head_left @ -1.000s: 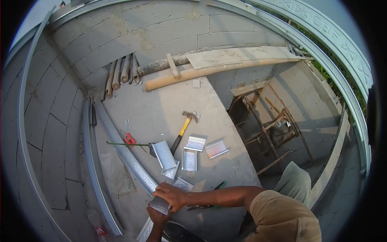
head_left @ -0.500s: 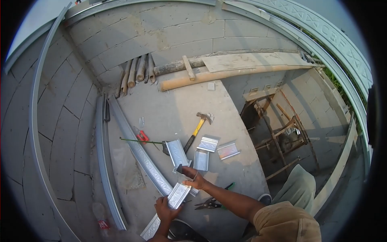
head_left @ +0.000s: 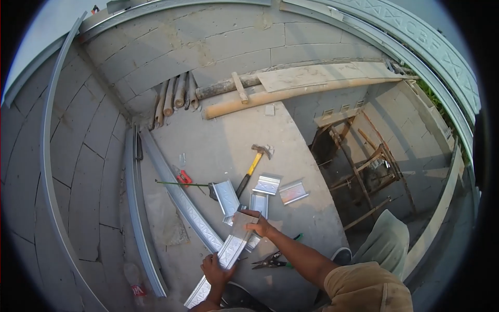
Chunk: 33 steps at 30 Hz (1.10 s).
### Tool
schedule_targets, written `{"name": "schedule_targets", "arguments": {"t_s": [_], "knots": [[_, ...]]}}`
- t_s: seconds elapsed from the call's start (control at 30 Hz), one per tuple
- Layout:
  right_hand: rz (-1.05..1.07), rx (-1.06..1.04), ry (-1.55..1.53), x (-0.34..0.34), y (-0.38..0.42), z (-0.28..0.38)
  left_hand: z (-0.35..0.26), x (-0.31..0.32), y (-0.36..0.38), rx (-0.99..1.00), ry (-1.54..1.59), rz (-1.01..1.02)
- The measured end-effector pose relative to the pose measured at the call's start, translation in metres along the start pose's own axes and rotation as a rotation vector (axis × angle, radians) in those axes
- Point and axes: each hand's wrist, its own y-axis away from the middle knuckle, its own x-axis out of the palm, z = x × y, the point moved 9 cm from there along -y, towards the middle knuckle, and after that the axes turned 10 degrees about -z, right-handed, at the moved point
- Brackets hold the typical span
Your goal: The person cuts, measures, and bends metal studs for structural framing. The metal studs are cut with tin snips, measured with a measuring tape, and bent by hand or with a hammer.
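Note:
My left hand (head_left: 216,268) is closed around the edge of an embossed galvanized metal channel (head_left: 232,251), which runs up from the lower edge of the view. My right hand (head_left: 260,225) grips the plain flat flap (head_left: 244,225) at the channel's far end, thumb on top and fingers on its far side. Just beyond lie several short cut channel pieces (head_left: 226,197), one of them partly hidden by the flap. Below my right forearm, tin snips (head_left: 271,261) with green-trimmed handles rest on the concrete slab.
A yellow-handled hammer (head_left: 253,167), a red-handled tool (head_left: 182,177) and a tape measure (head_left: 212,191) lie ahead. Long metal channels (head_left: 179,197) stretch along the left. The slab edge drops to an opening (head_left: 358,166) on the right. Bamboo poles (head_left: 179,93) lie by the block wall (head_left: 208,41).
The flap at the channel's end has swung from standing up to nearly in line with the channel, my right hand moving with it. My left hand keeps its hold.

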Motion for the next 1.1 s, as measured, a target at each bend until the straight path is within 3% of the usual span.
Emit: {"name": "schedule_targets", "arguments": {"t_s": [0.03,0.07,0.13,0.17,0.23,0.3,0.33,0.37,0.4,0.47,0.53,0.6,0.67,0.77,0.8,0.87,0.93,1.0,1.03,1.1], "knots": [[-0.019,0.15,-0.374,0.002,0.005,-0.015,0.005,0.0,0.002,-0.006,-0.006,-0.005],[-0.012,0.147,-0.37,0.005,0.005,-0.021,0.01,0.004,0.0,-0.033,0.021,0.006],[-0.22,-0.084,0.187,0.007,0.005,-0.007,0.015,0.006,-0.003,-0.065,0.057,0.021],[-0.162,-0.093,0.179,0.017,0.005,-0.013,0.017,0.009,-0.003,-0.098,0.08,0.051],[-0.146,-0.519,0.896,0.059,0.028,0.026,0.015,0.008,-0.005,-0.102,0.107,0.049],[0.205,-0.468,1.144,0.129,0.042,0.024,0.027,0.023,0.003,-0.047,0.057,0.068],[0.202,-0.465,1.147,0.13,0.05,0.017,0.021,0.024,0.002,0.012,0.002,0.086],[0.316,-0.477,1.254,0.138,0.058,0.003,0.025,0.017,0.005,-0.107,0.133,0.045],[0.43,-0.488,1.361,0.143,0.062,-0.007,0.019,0.013,0.0,-0.098,0.136,0.039],[0.502,-0.49,1.354,0.13,0.044,0.014,0.011,0.006,0.0,-0.114,0.133,-0.026],[0.493,-0.394,0.875,0.107,0.018,0.026,0.008,0.005,-0.001,-0.068,0.03,-0.01],[0.159,-0.48,0.624,0.061,0.008,0.034,0.007,0.003,-0.003,-0.052,0.032,0.003],[-0.173,-0.1,0.029,0.001,-0.001,-0.008,0.004,-0.001,-0.002,-0.066,0.038,-0.017],[-0.179,-0.055,-0.142,-0.006,-0.01,-0.024,0.006,0.004,-0.004,-0.045,0.014,0.011],[-0.174,-0.05,-0.146,0.005,-0.01,-0.024,0.013,0.004,-0.004,-0.051,0.008,0.011],[-0.057,-0.433,0.574,0.056,0.007,0.018,0.018,0.011,-0.005,-0.095,0.104,0.049],[0.285,-0.609,0.891,0.12,0.032,0.037,0.015,0.009,-0.006,-0.124,0.111,0.054],[0.449,-0.673,1.253,0.144,0.066,0.008,0.018,0.021,0.005,-0.065,0.062,0.042],[0.435,-0.685,1.259,0.145,0.057,0.017,0.022,0.023,0.005,-0.049,0.063,0.037],[0.541,-0.491,1.11,0.14,0.041,0.022,0.035,0.03,0.011,-0.154,0.075,0.051]]}}
